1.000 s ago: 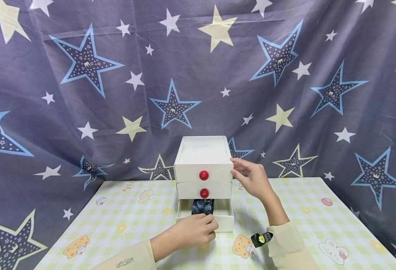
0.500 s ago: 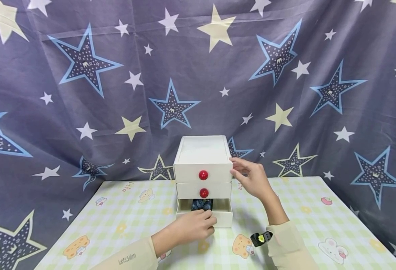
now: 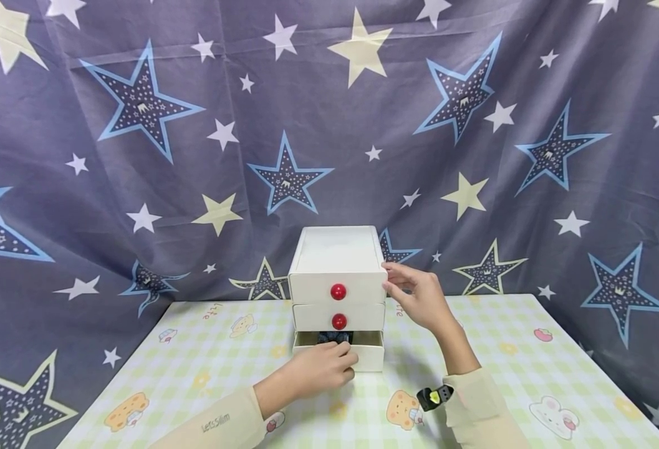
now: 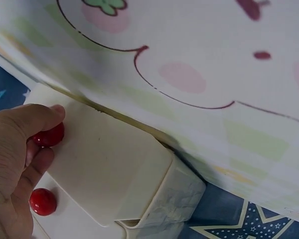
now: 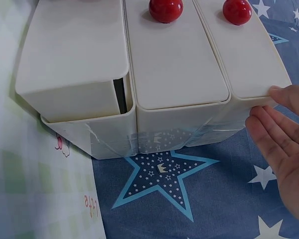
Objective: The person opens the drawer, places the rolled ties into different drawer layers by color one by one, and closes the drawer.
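A white cabinet (image 3: pixel 337 249) of stacked drawers with round red knobs stands on the table. Its bottom drawer (image 3: pixel 370 360) is partly out, and a dark packet (image 3: pixel 335 337) lies inside, mostly covered by the left hand in the head view. My left hand (image 3: pixel 320 370) pinches the bottom drawer's red knob (image 4: pixel 49 135) between thumb and fingers, as the left wrist view shows. My right hand (image 3: pixel 421 299) rests at the cabinet's upper right edge. In the right wrist view its thumb touches the top drawer's front (image 5: pixel 249 59), with the fingers, fairly straight, along the side.
A cloth with green checks and cartoon figures covers the table (image 3: pixel 497 349). Behind it hangs a dark curtain (image 3: pixel 329 112) printed with stars. The upper two drawers are closed. A black strap (image 3: pixel 434 397) with a yellow mark is at the right wrist.
The bottom drawer has slid further into the cabinet, the left hand moving forward with it, and less of the packet shows. My right hand has stayed in place.
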Tool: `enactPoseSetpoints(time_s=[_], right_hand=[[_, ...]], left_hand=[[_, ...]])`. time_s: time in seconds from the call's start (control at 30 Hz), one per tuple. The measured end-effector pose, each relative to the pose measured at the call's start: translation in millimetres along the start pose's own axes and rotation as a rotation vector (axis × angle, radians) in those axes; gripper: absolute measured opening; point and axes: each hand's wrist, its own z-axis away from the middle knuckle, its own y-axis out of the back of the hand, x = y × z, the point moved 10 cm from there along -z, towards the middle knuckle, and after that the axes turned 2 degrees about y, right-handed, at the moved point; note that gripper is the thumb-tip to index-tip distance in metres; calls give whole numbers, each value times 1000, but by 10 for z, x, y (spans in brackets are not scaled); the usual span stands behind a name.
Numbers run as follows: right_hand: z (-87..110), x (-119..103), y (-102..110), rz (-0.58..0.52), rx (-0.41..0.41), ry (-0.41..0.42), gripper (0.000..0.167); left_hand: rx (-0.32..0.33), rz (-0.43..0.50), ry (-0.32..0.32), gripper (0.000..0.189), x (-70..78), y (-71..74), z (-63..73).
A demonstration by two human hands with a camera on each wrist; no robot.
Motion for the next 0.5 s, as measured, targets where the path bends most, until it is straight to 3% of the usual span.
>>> enactPoseSetpoints(time_s=[0.23,0.5], right_hand=[[2,-8,10,-3,3,-5,36],[1,-6,6,4,3,1,36]], left_hand=[[-18,1,11,6,-47,-88,-22],[3,1,11,5,-76,-155,-42]])
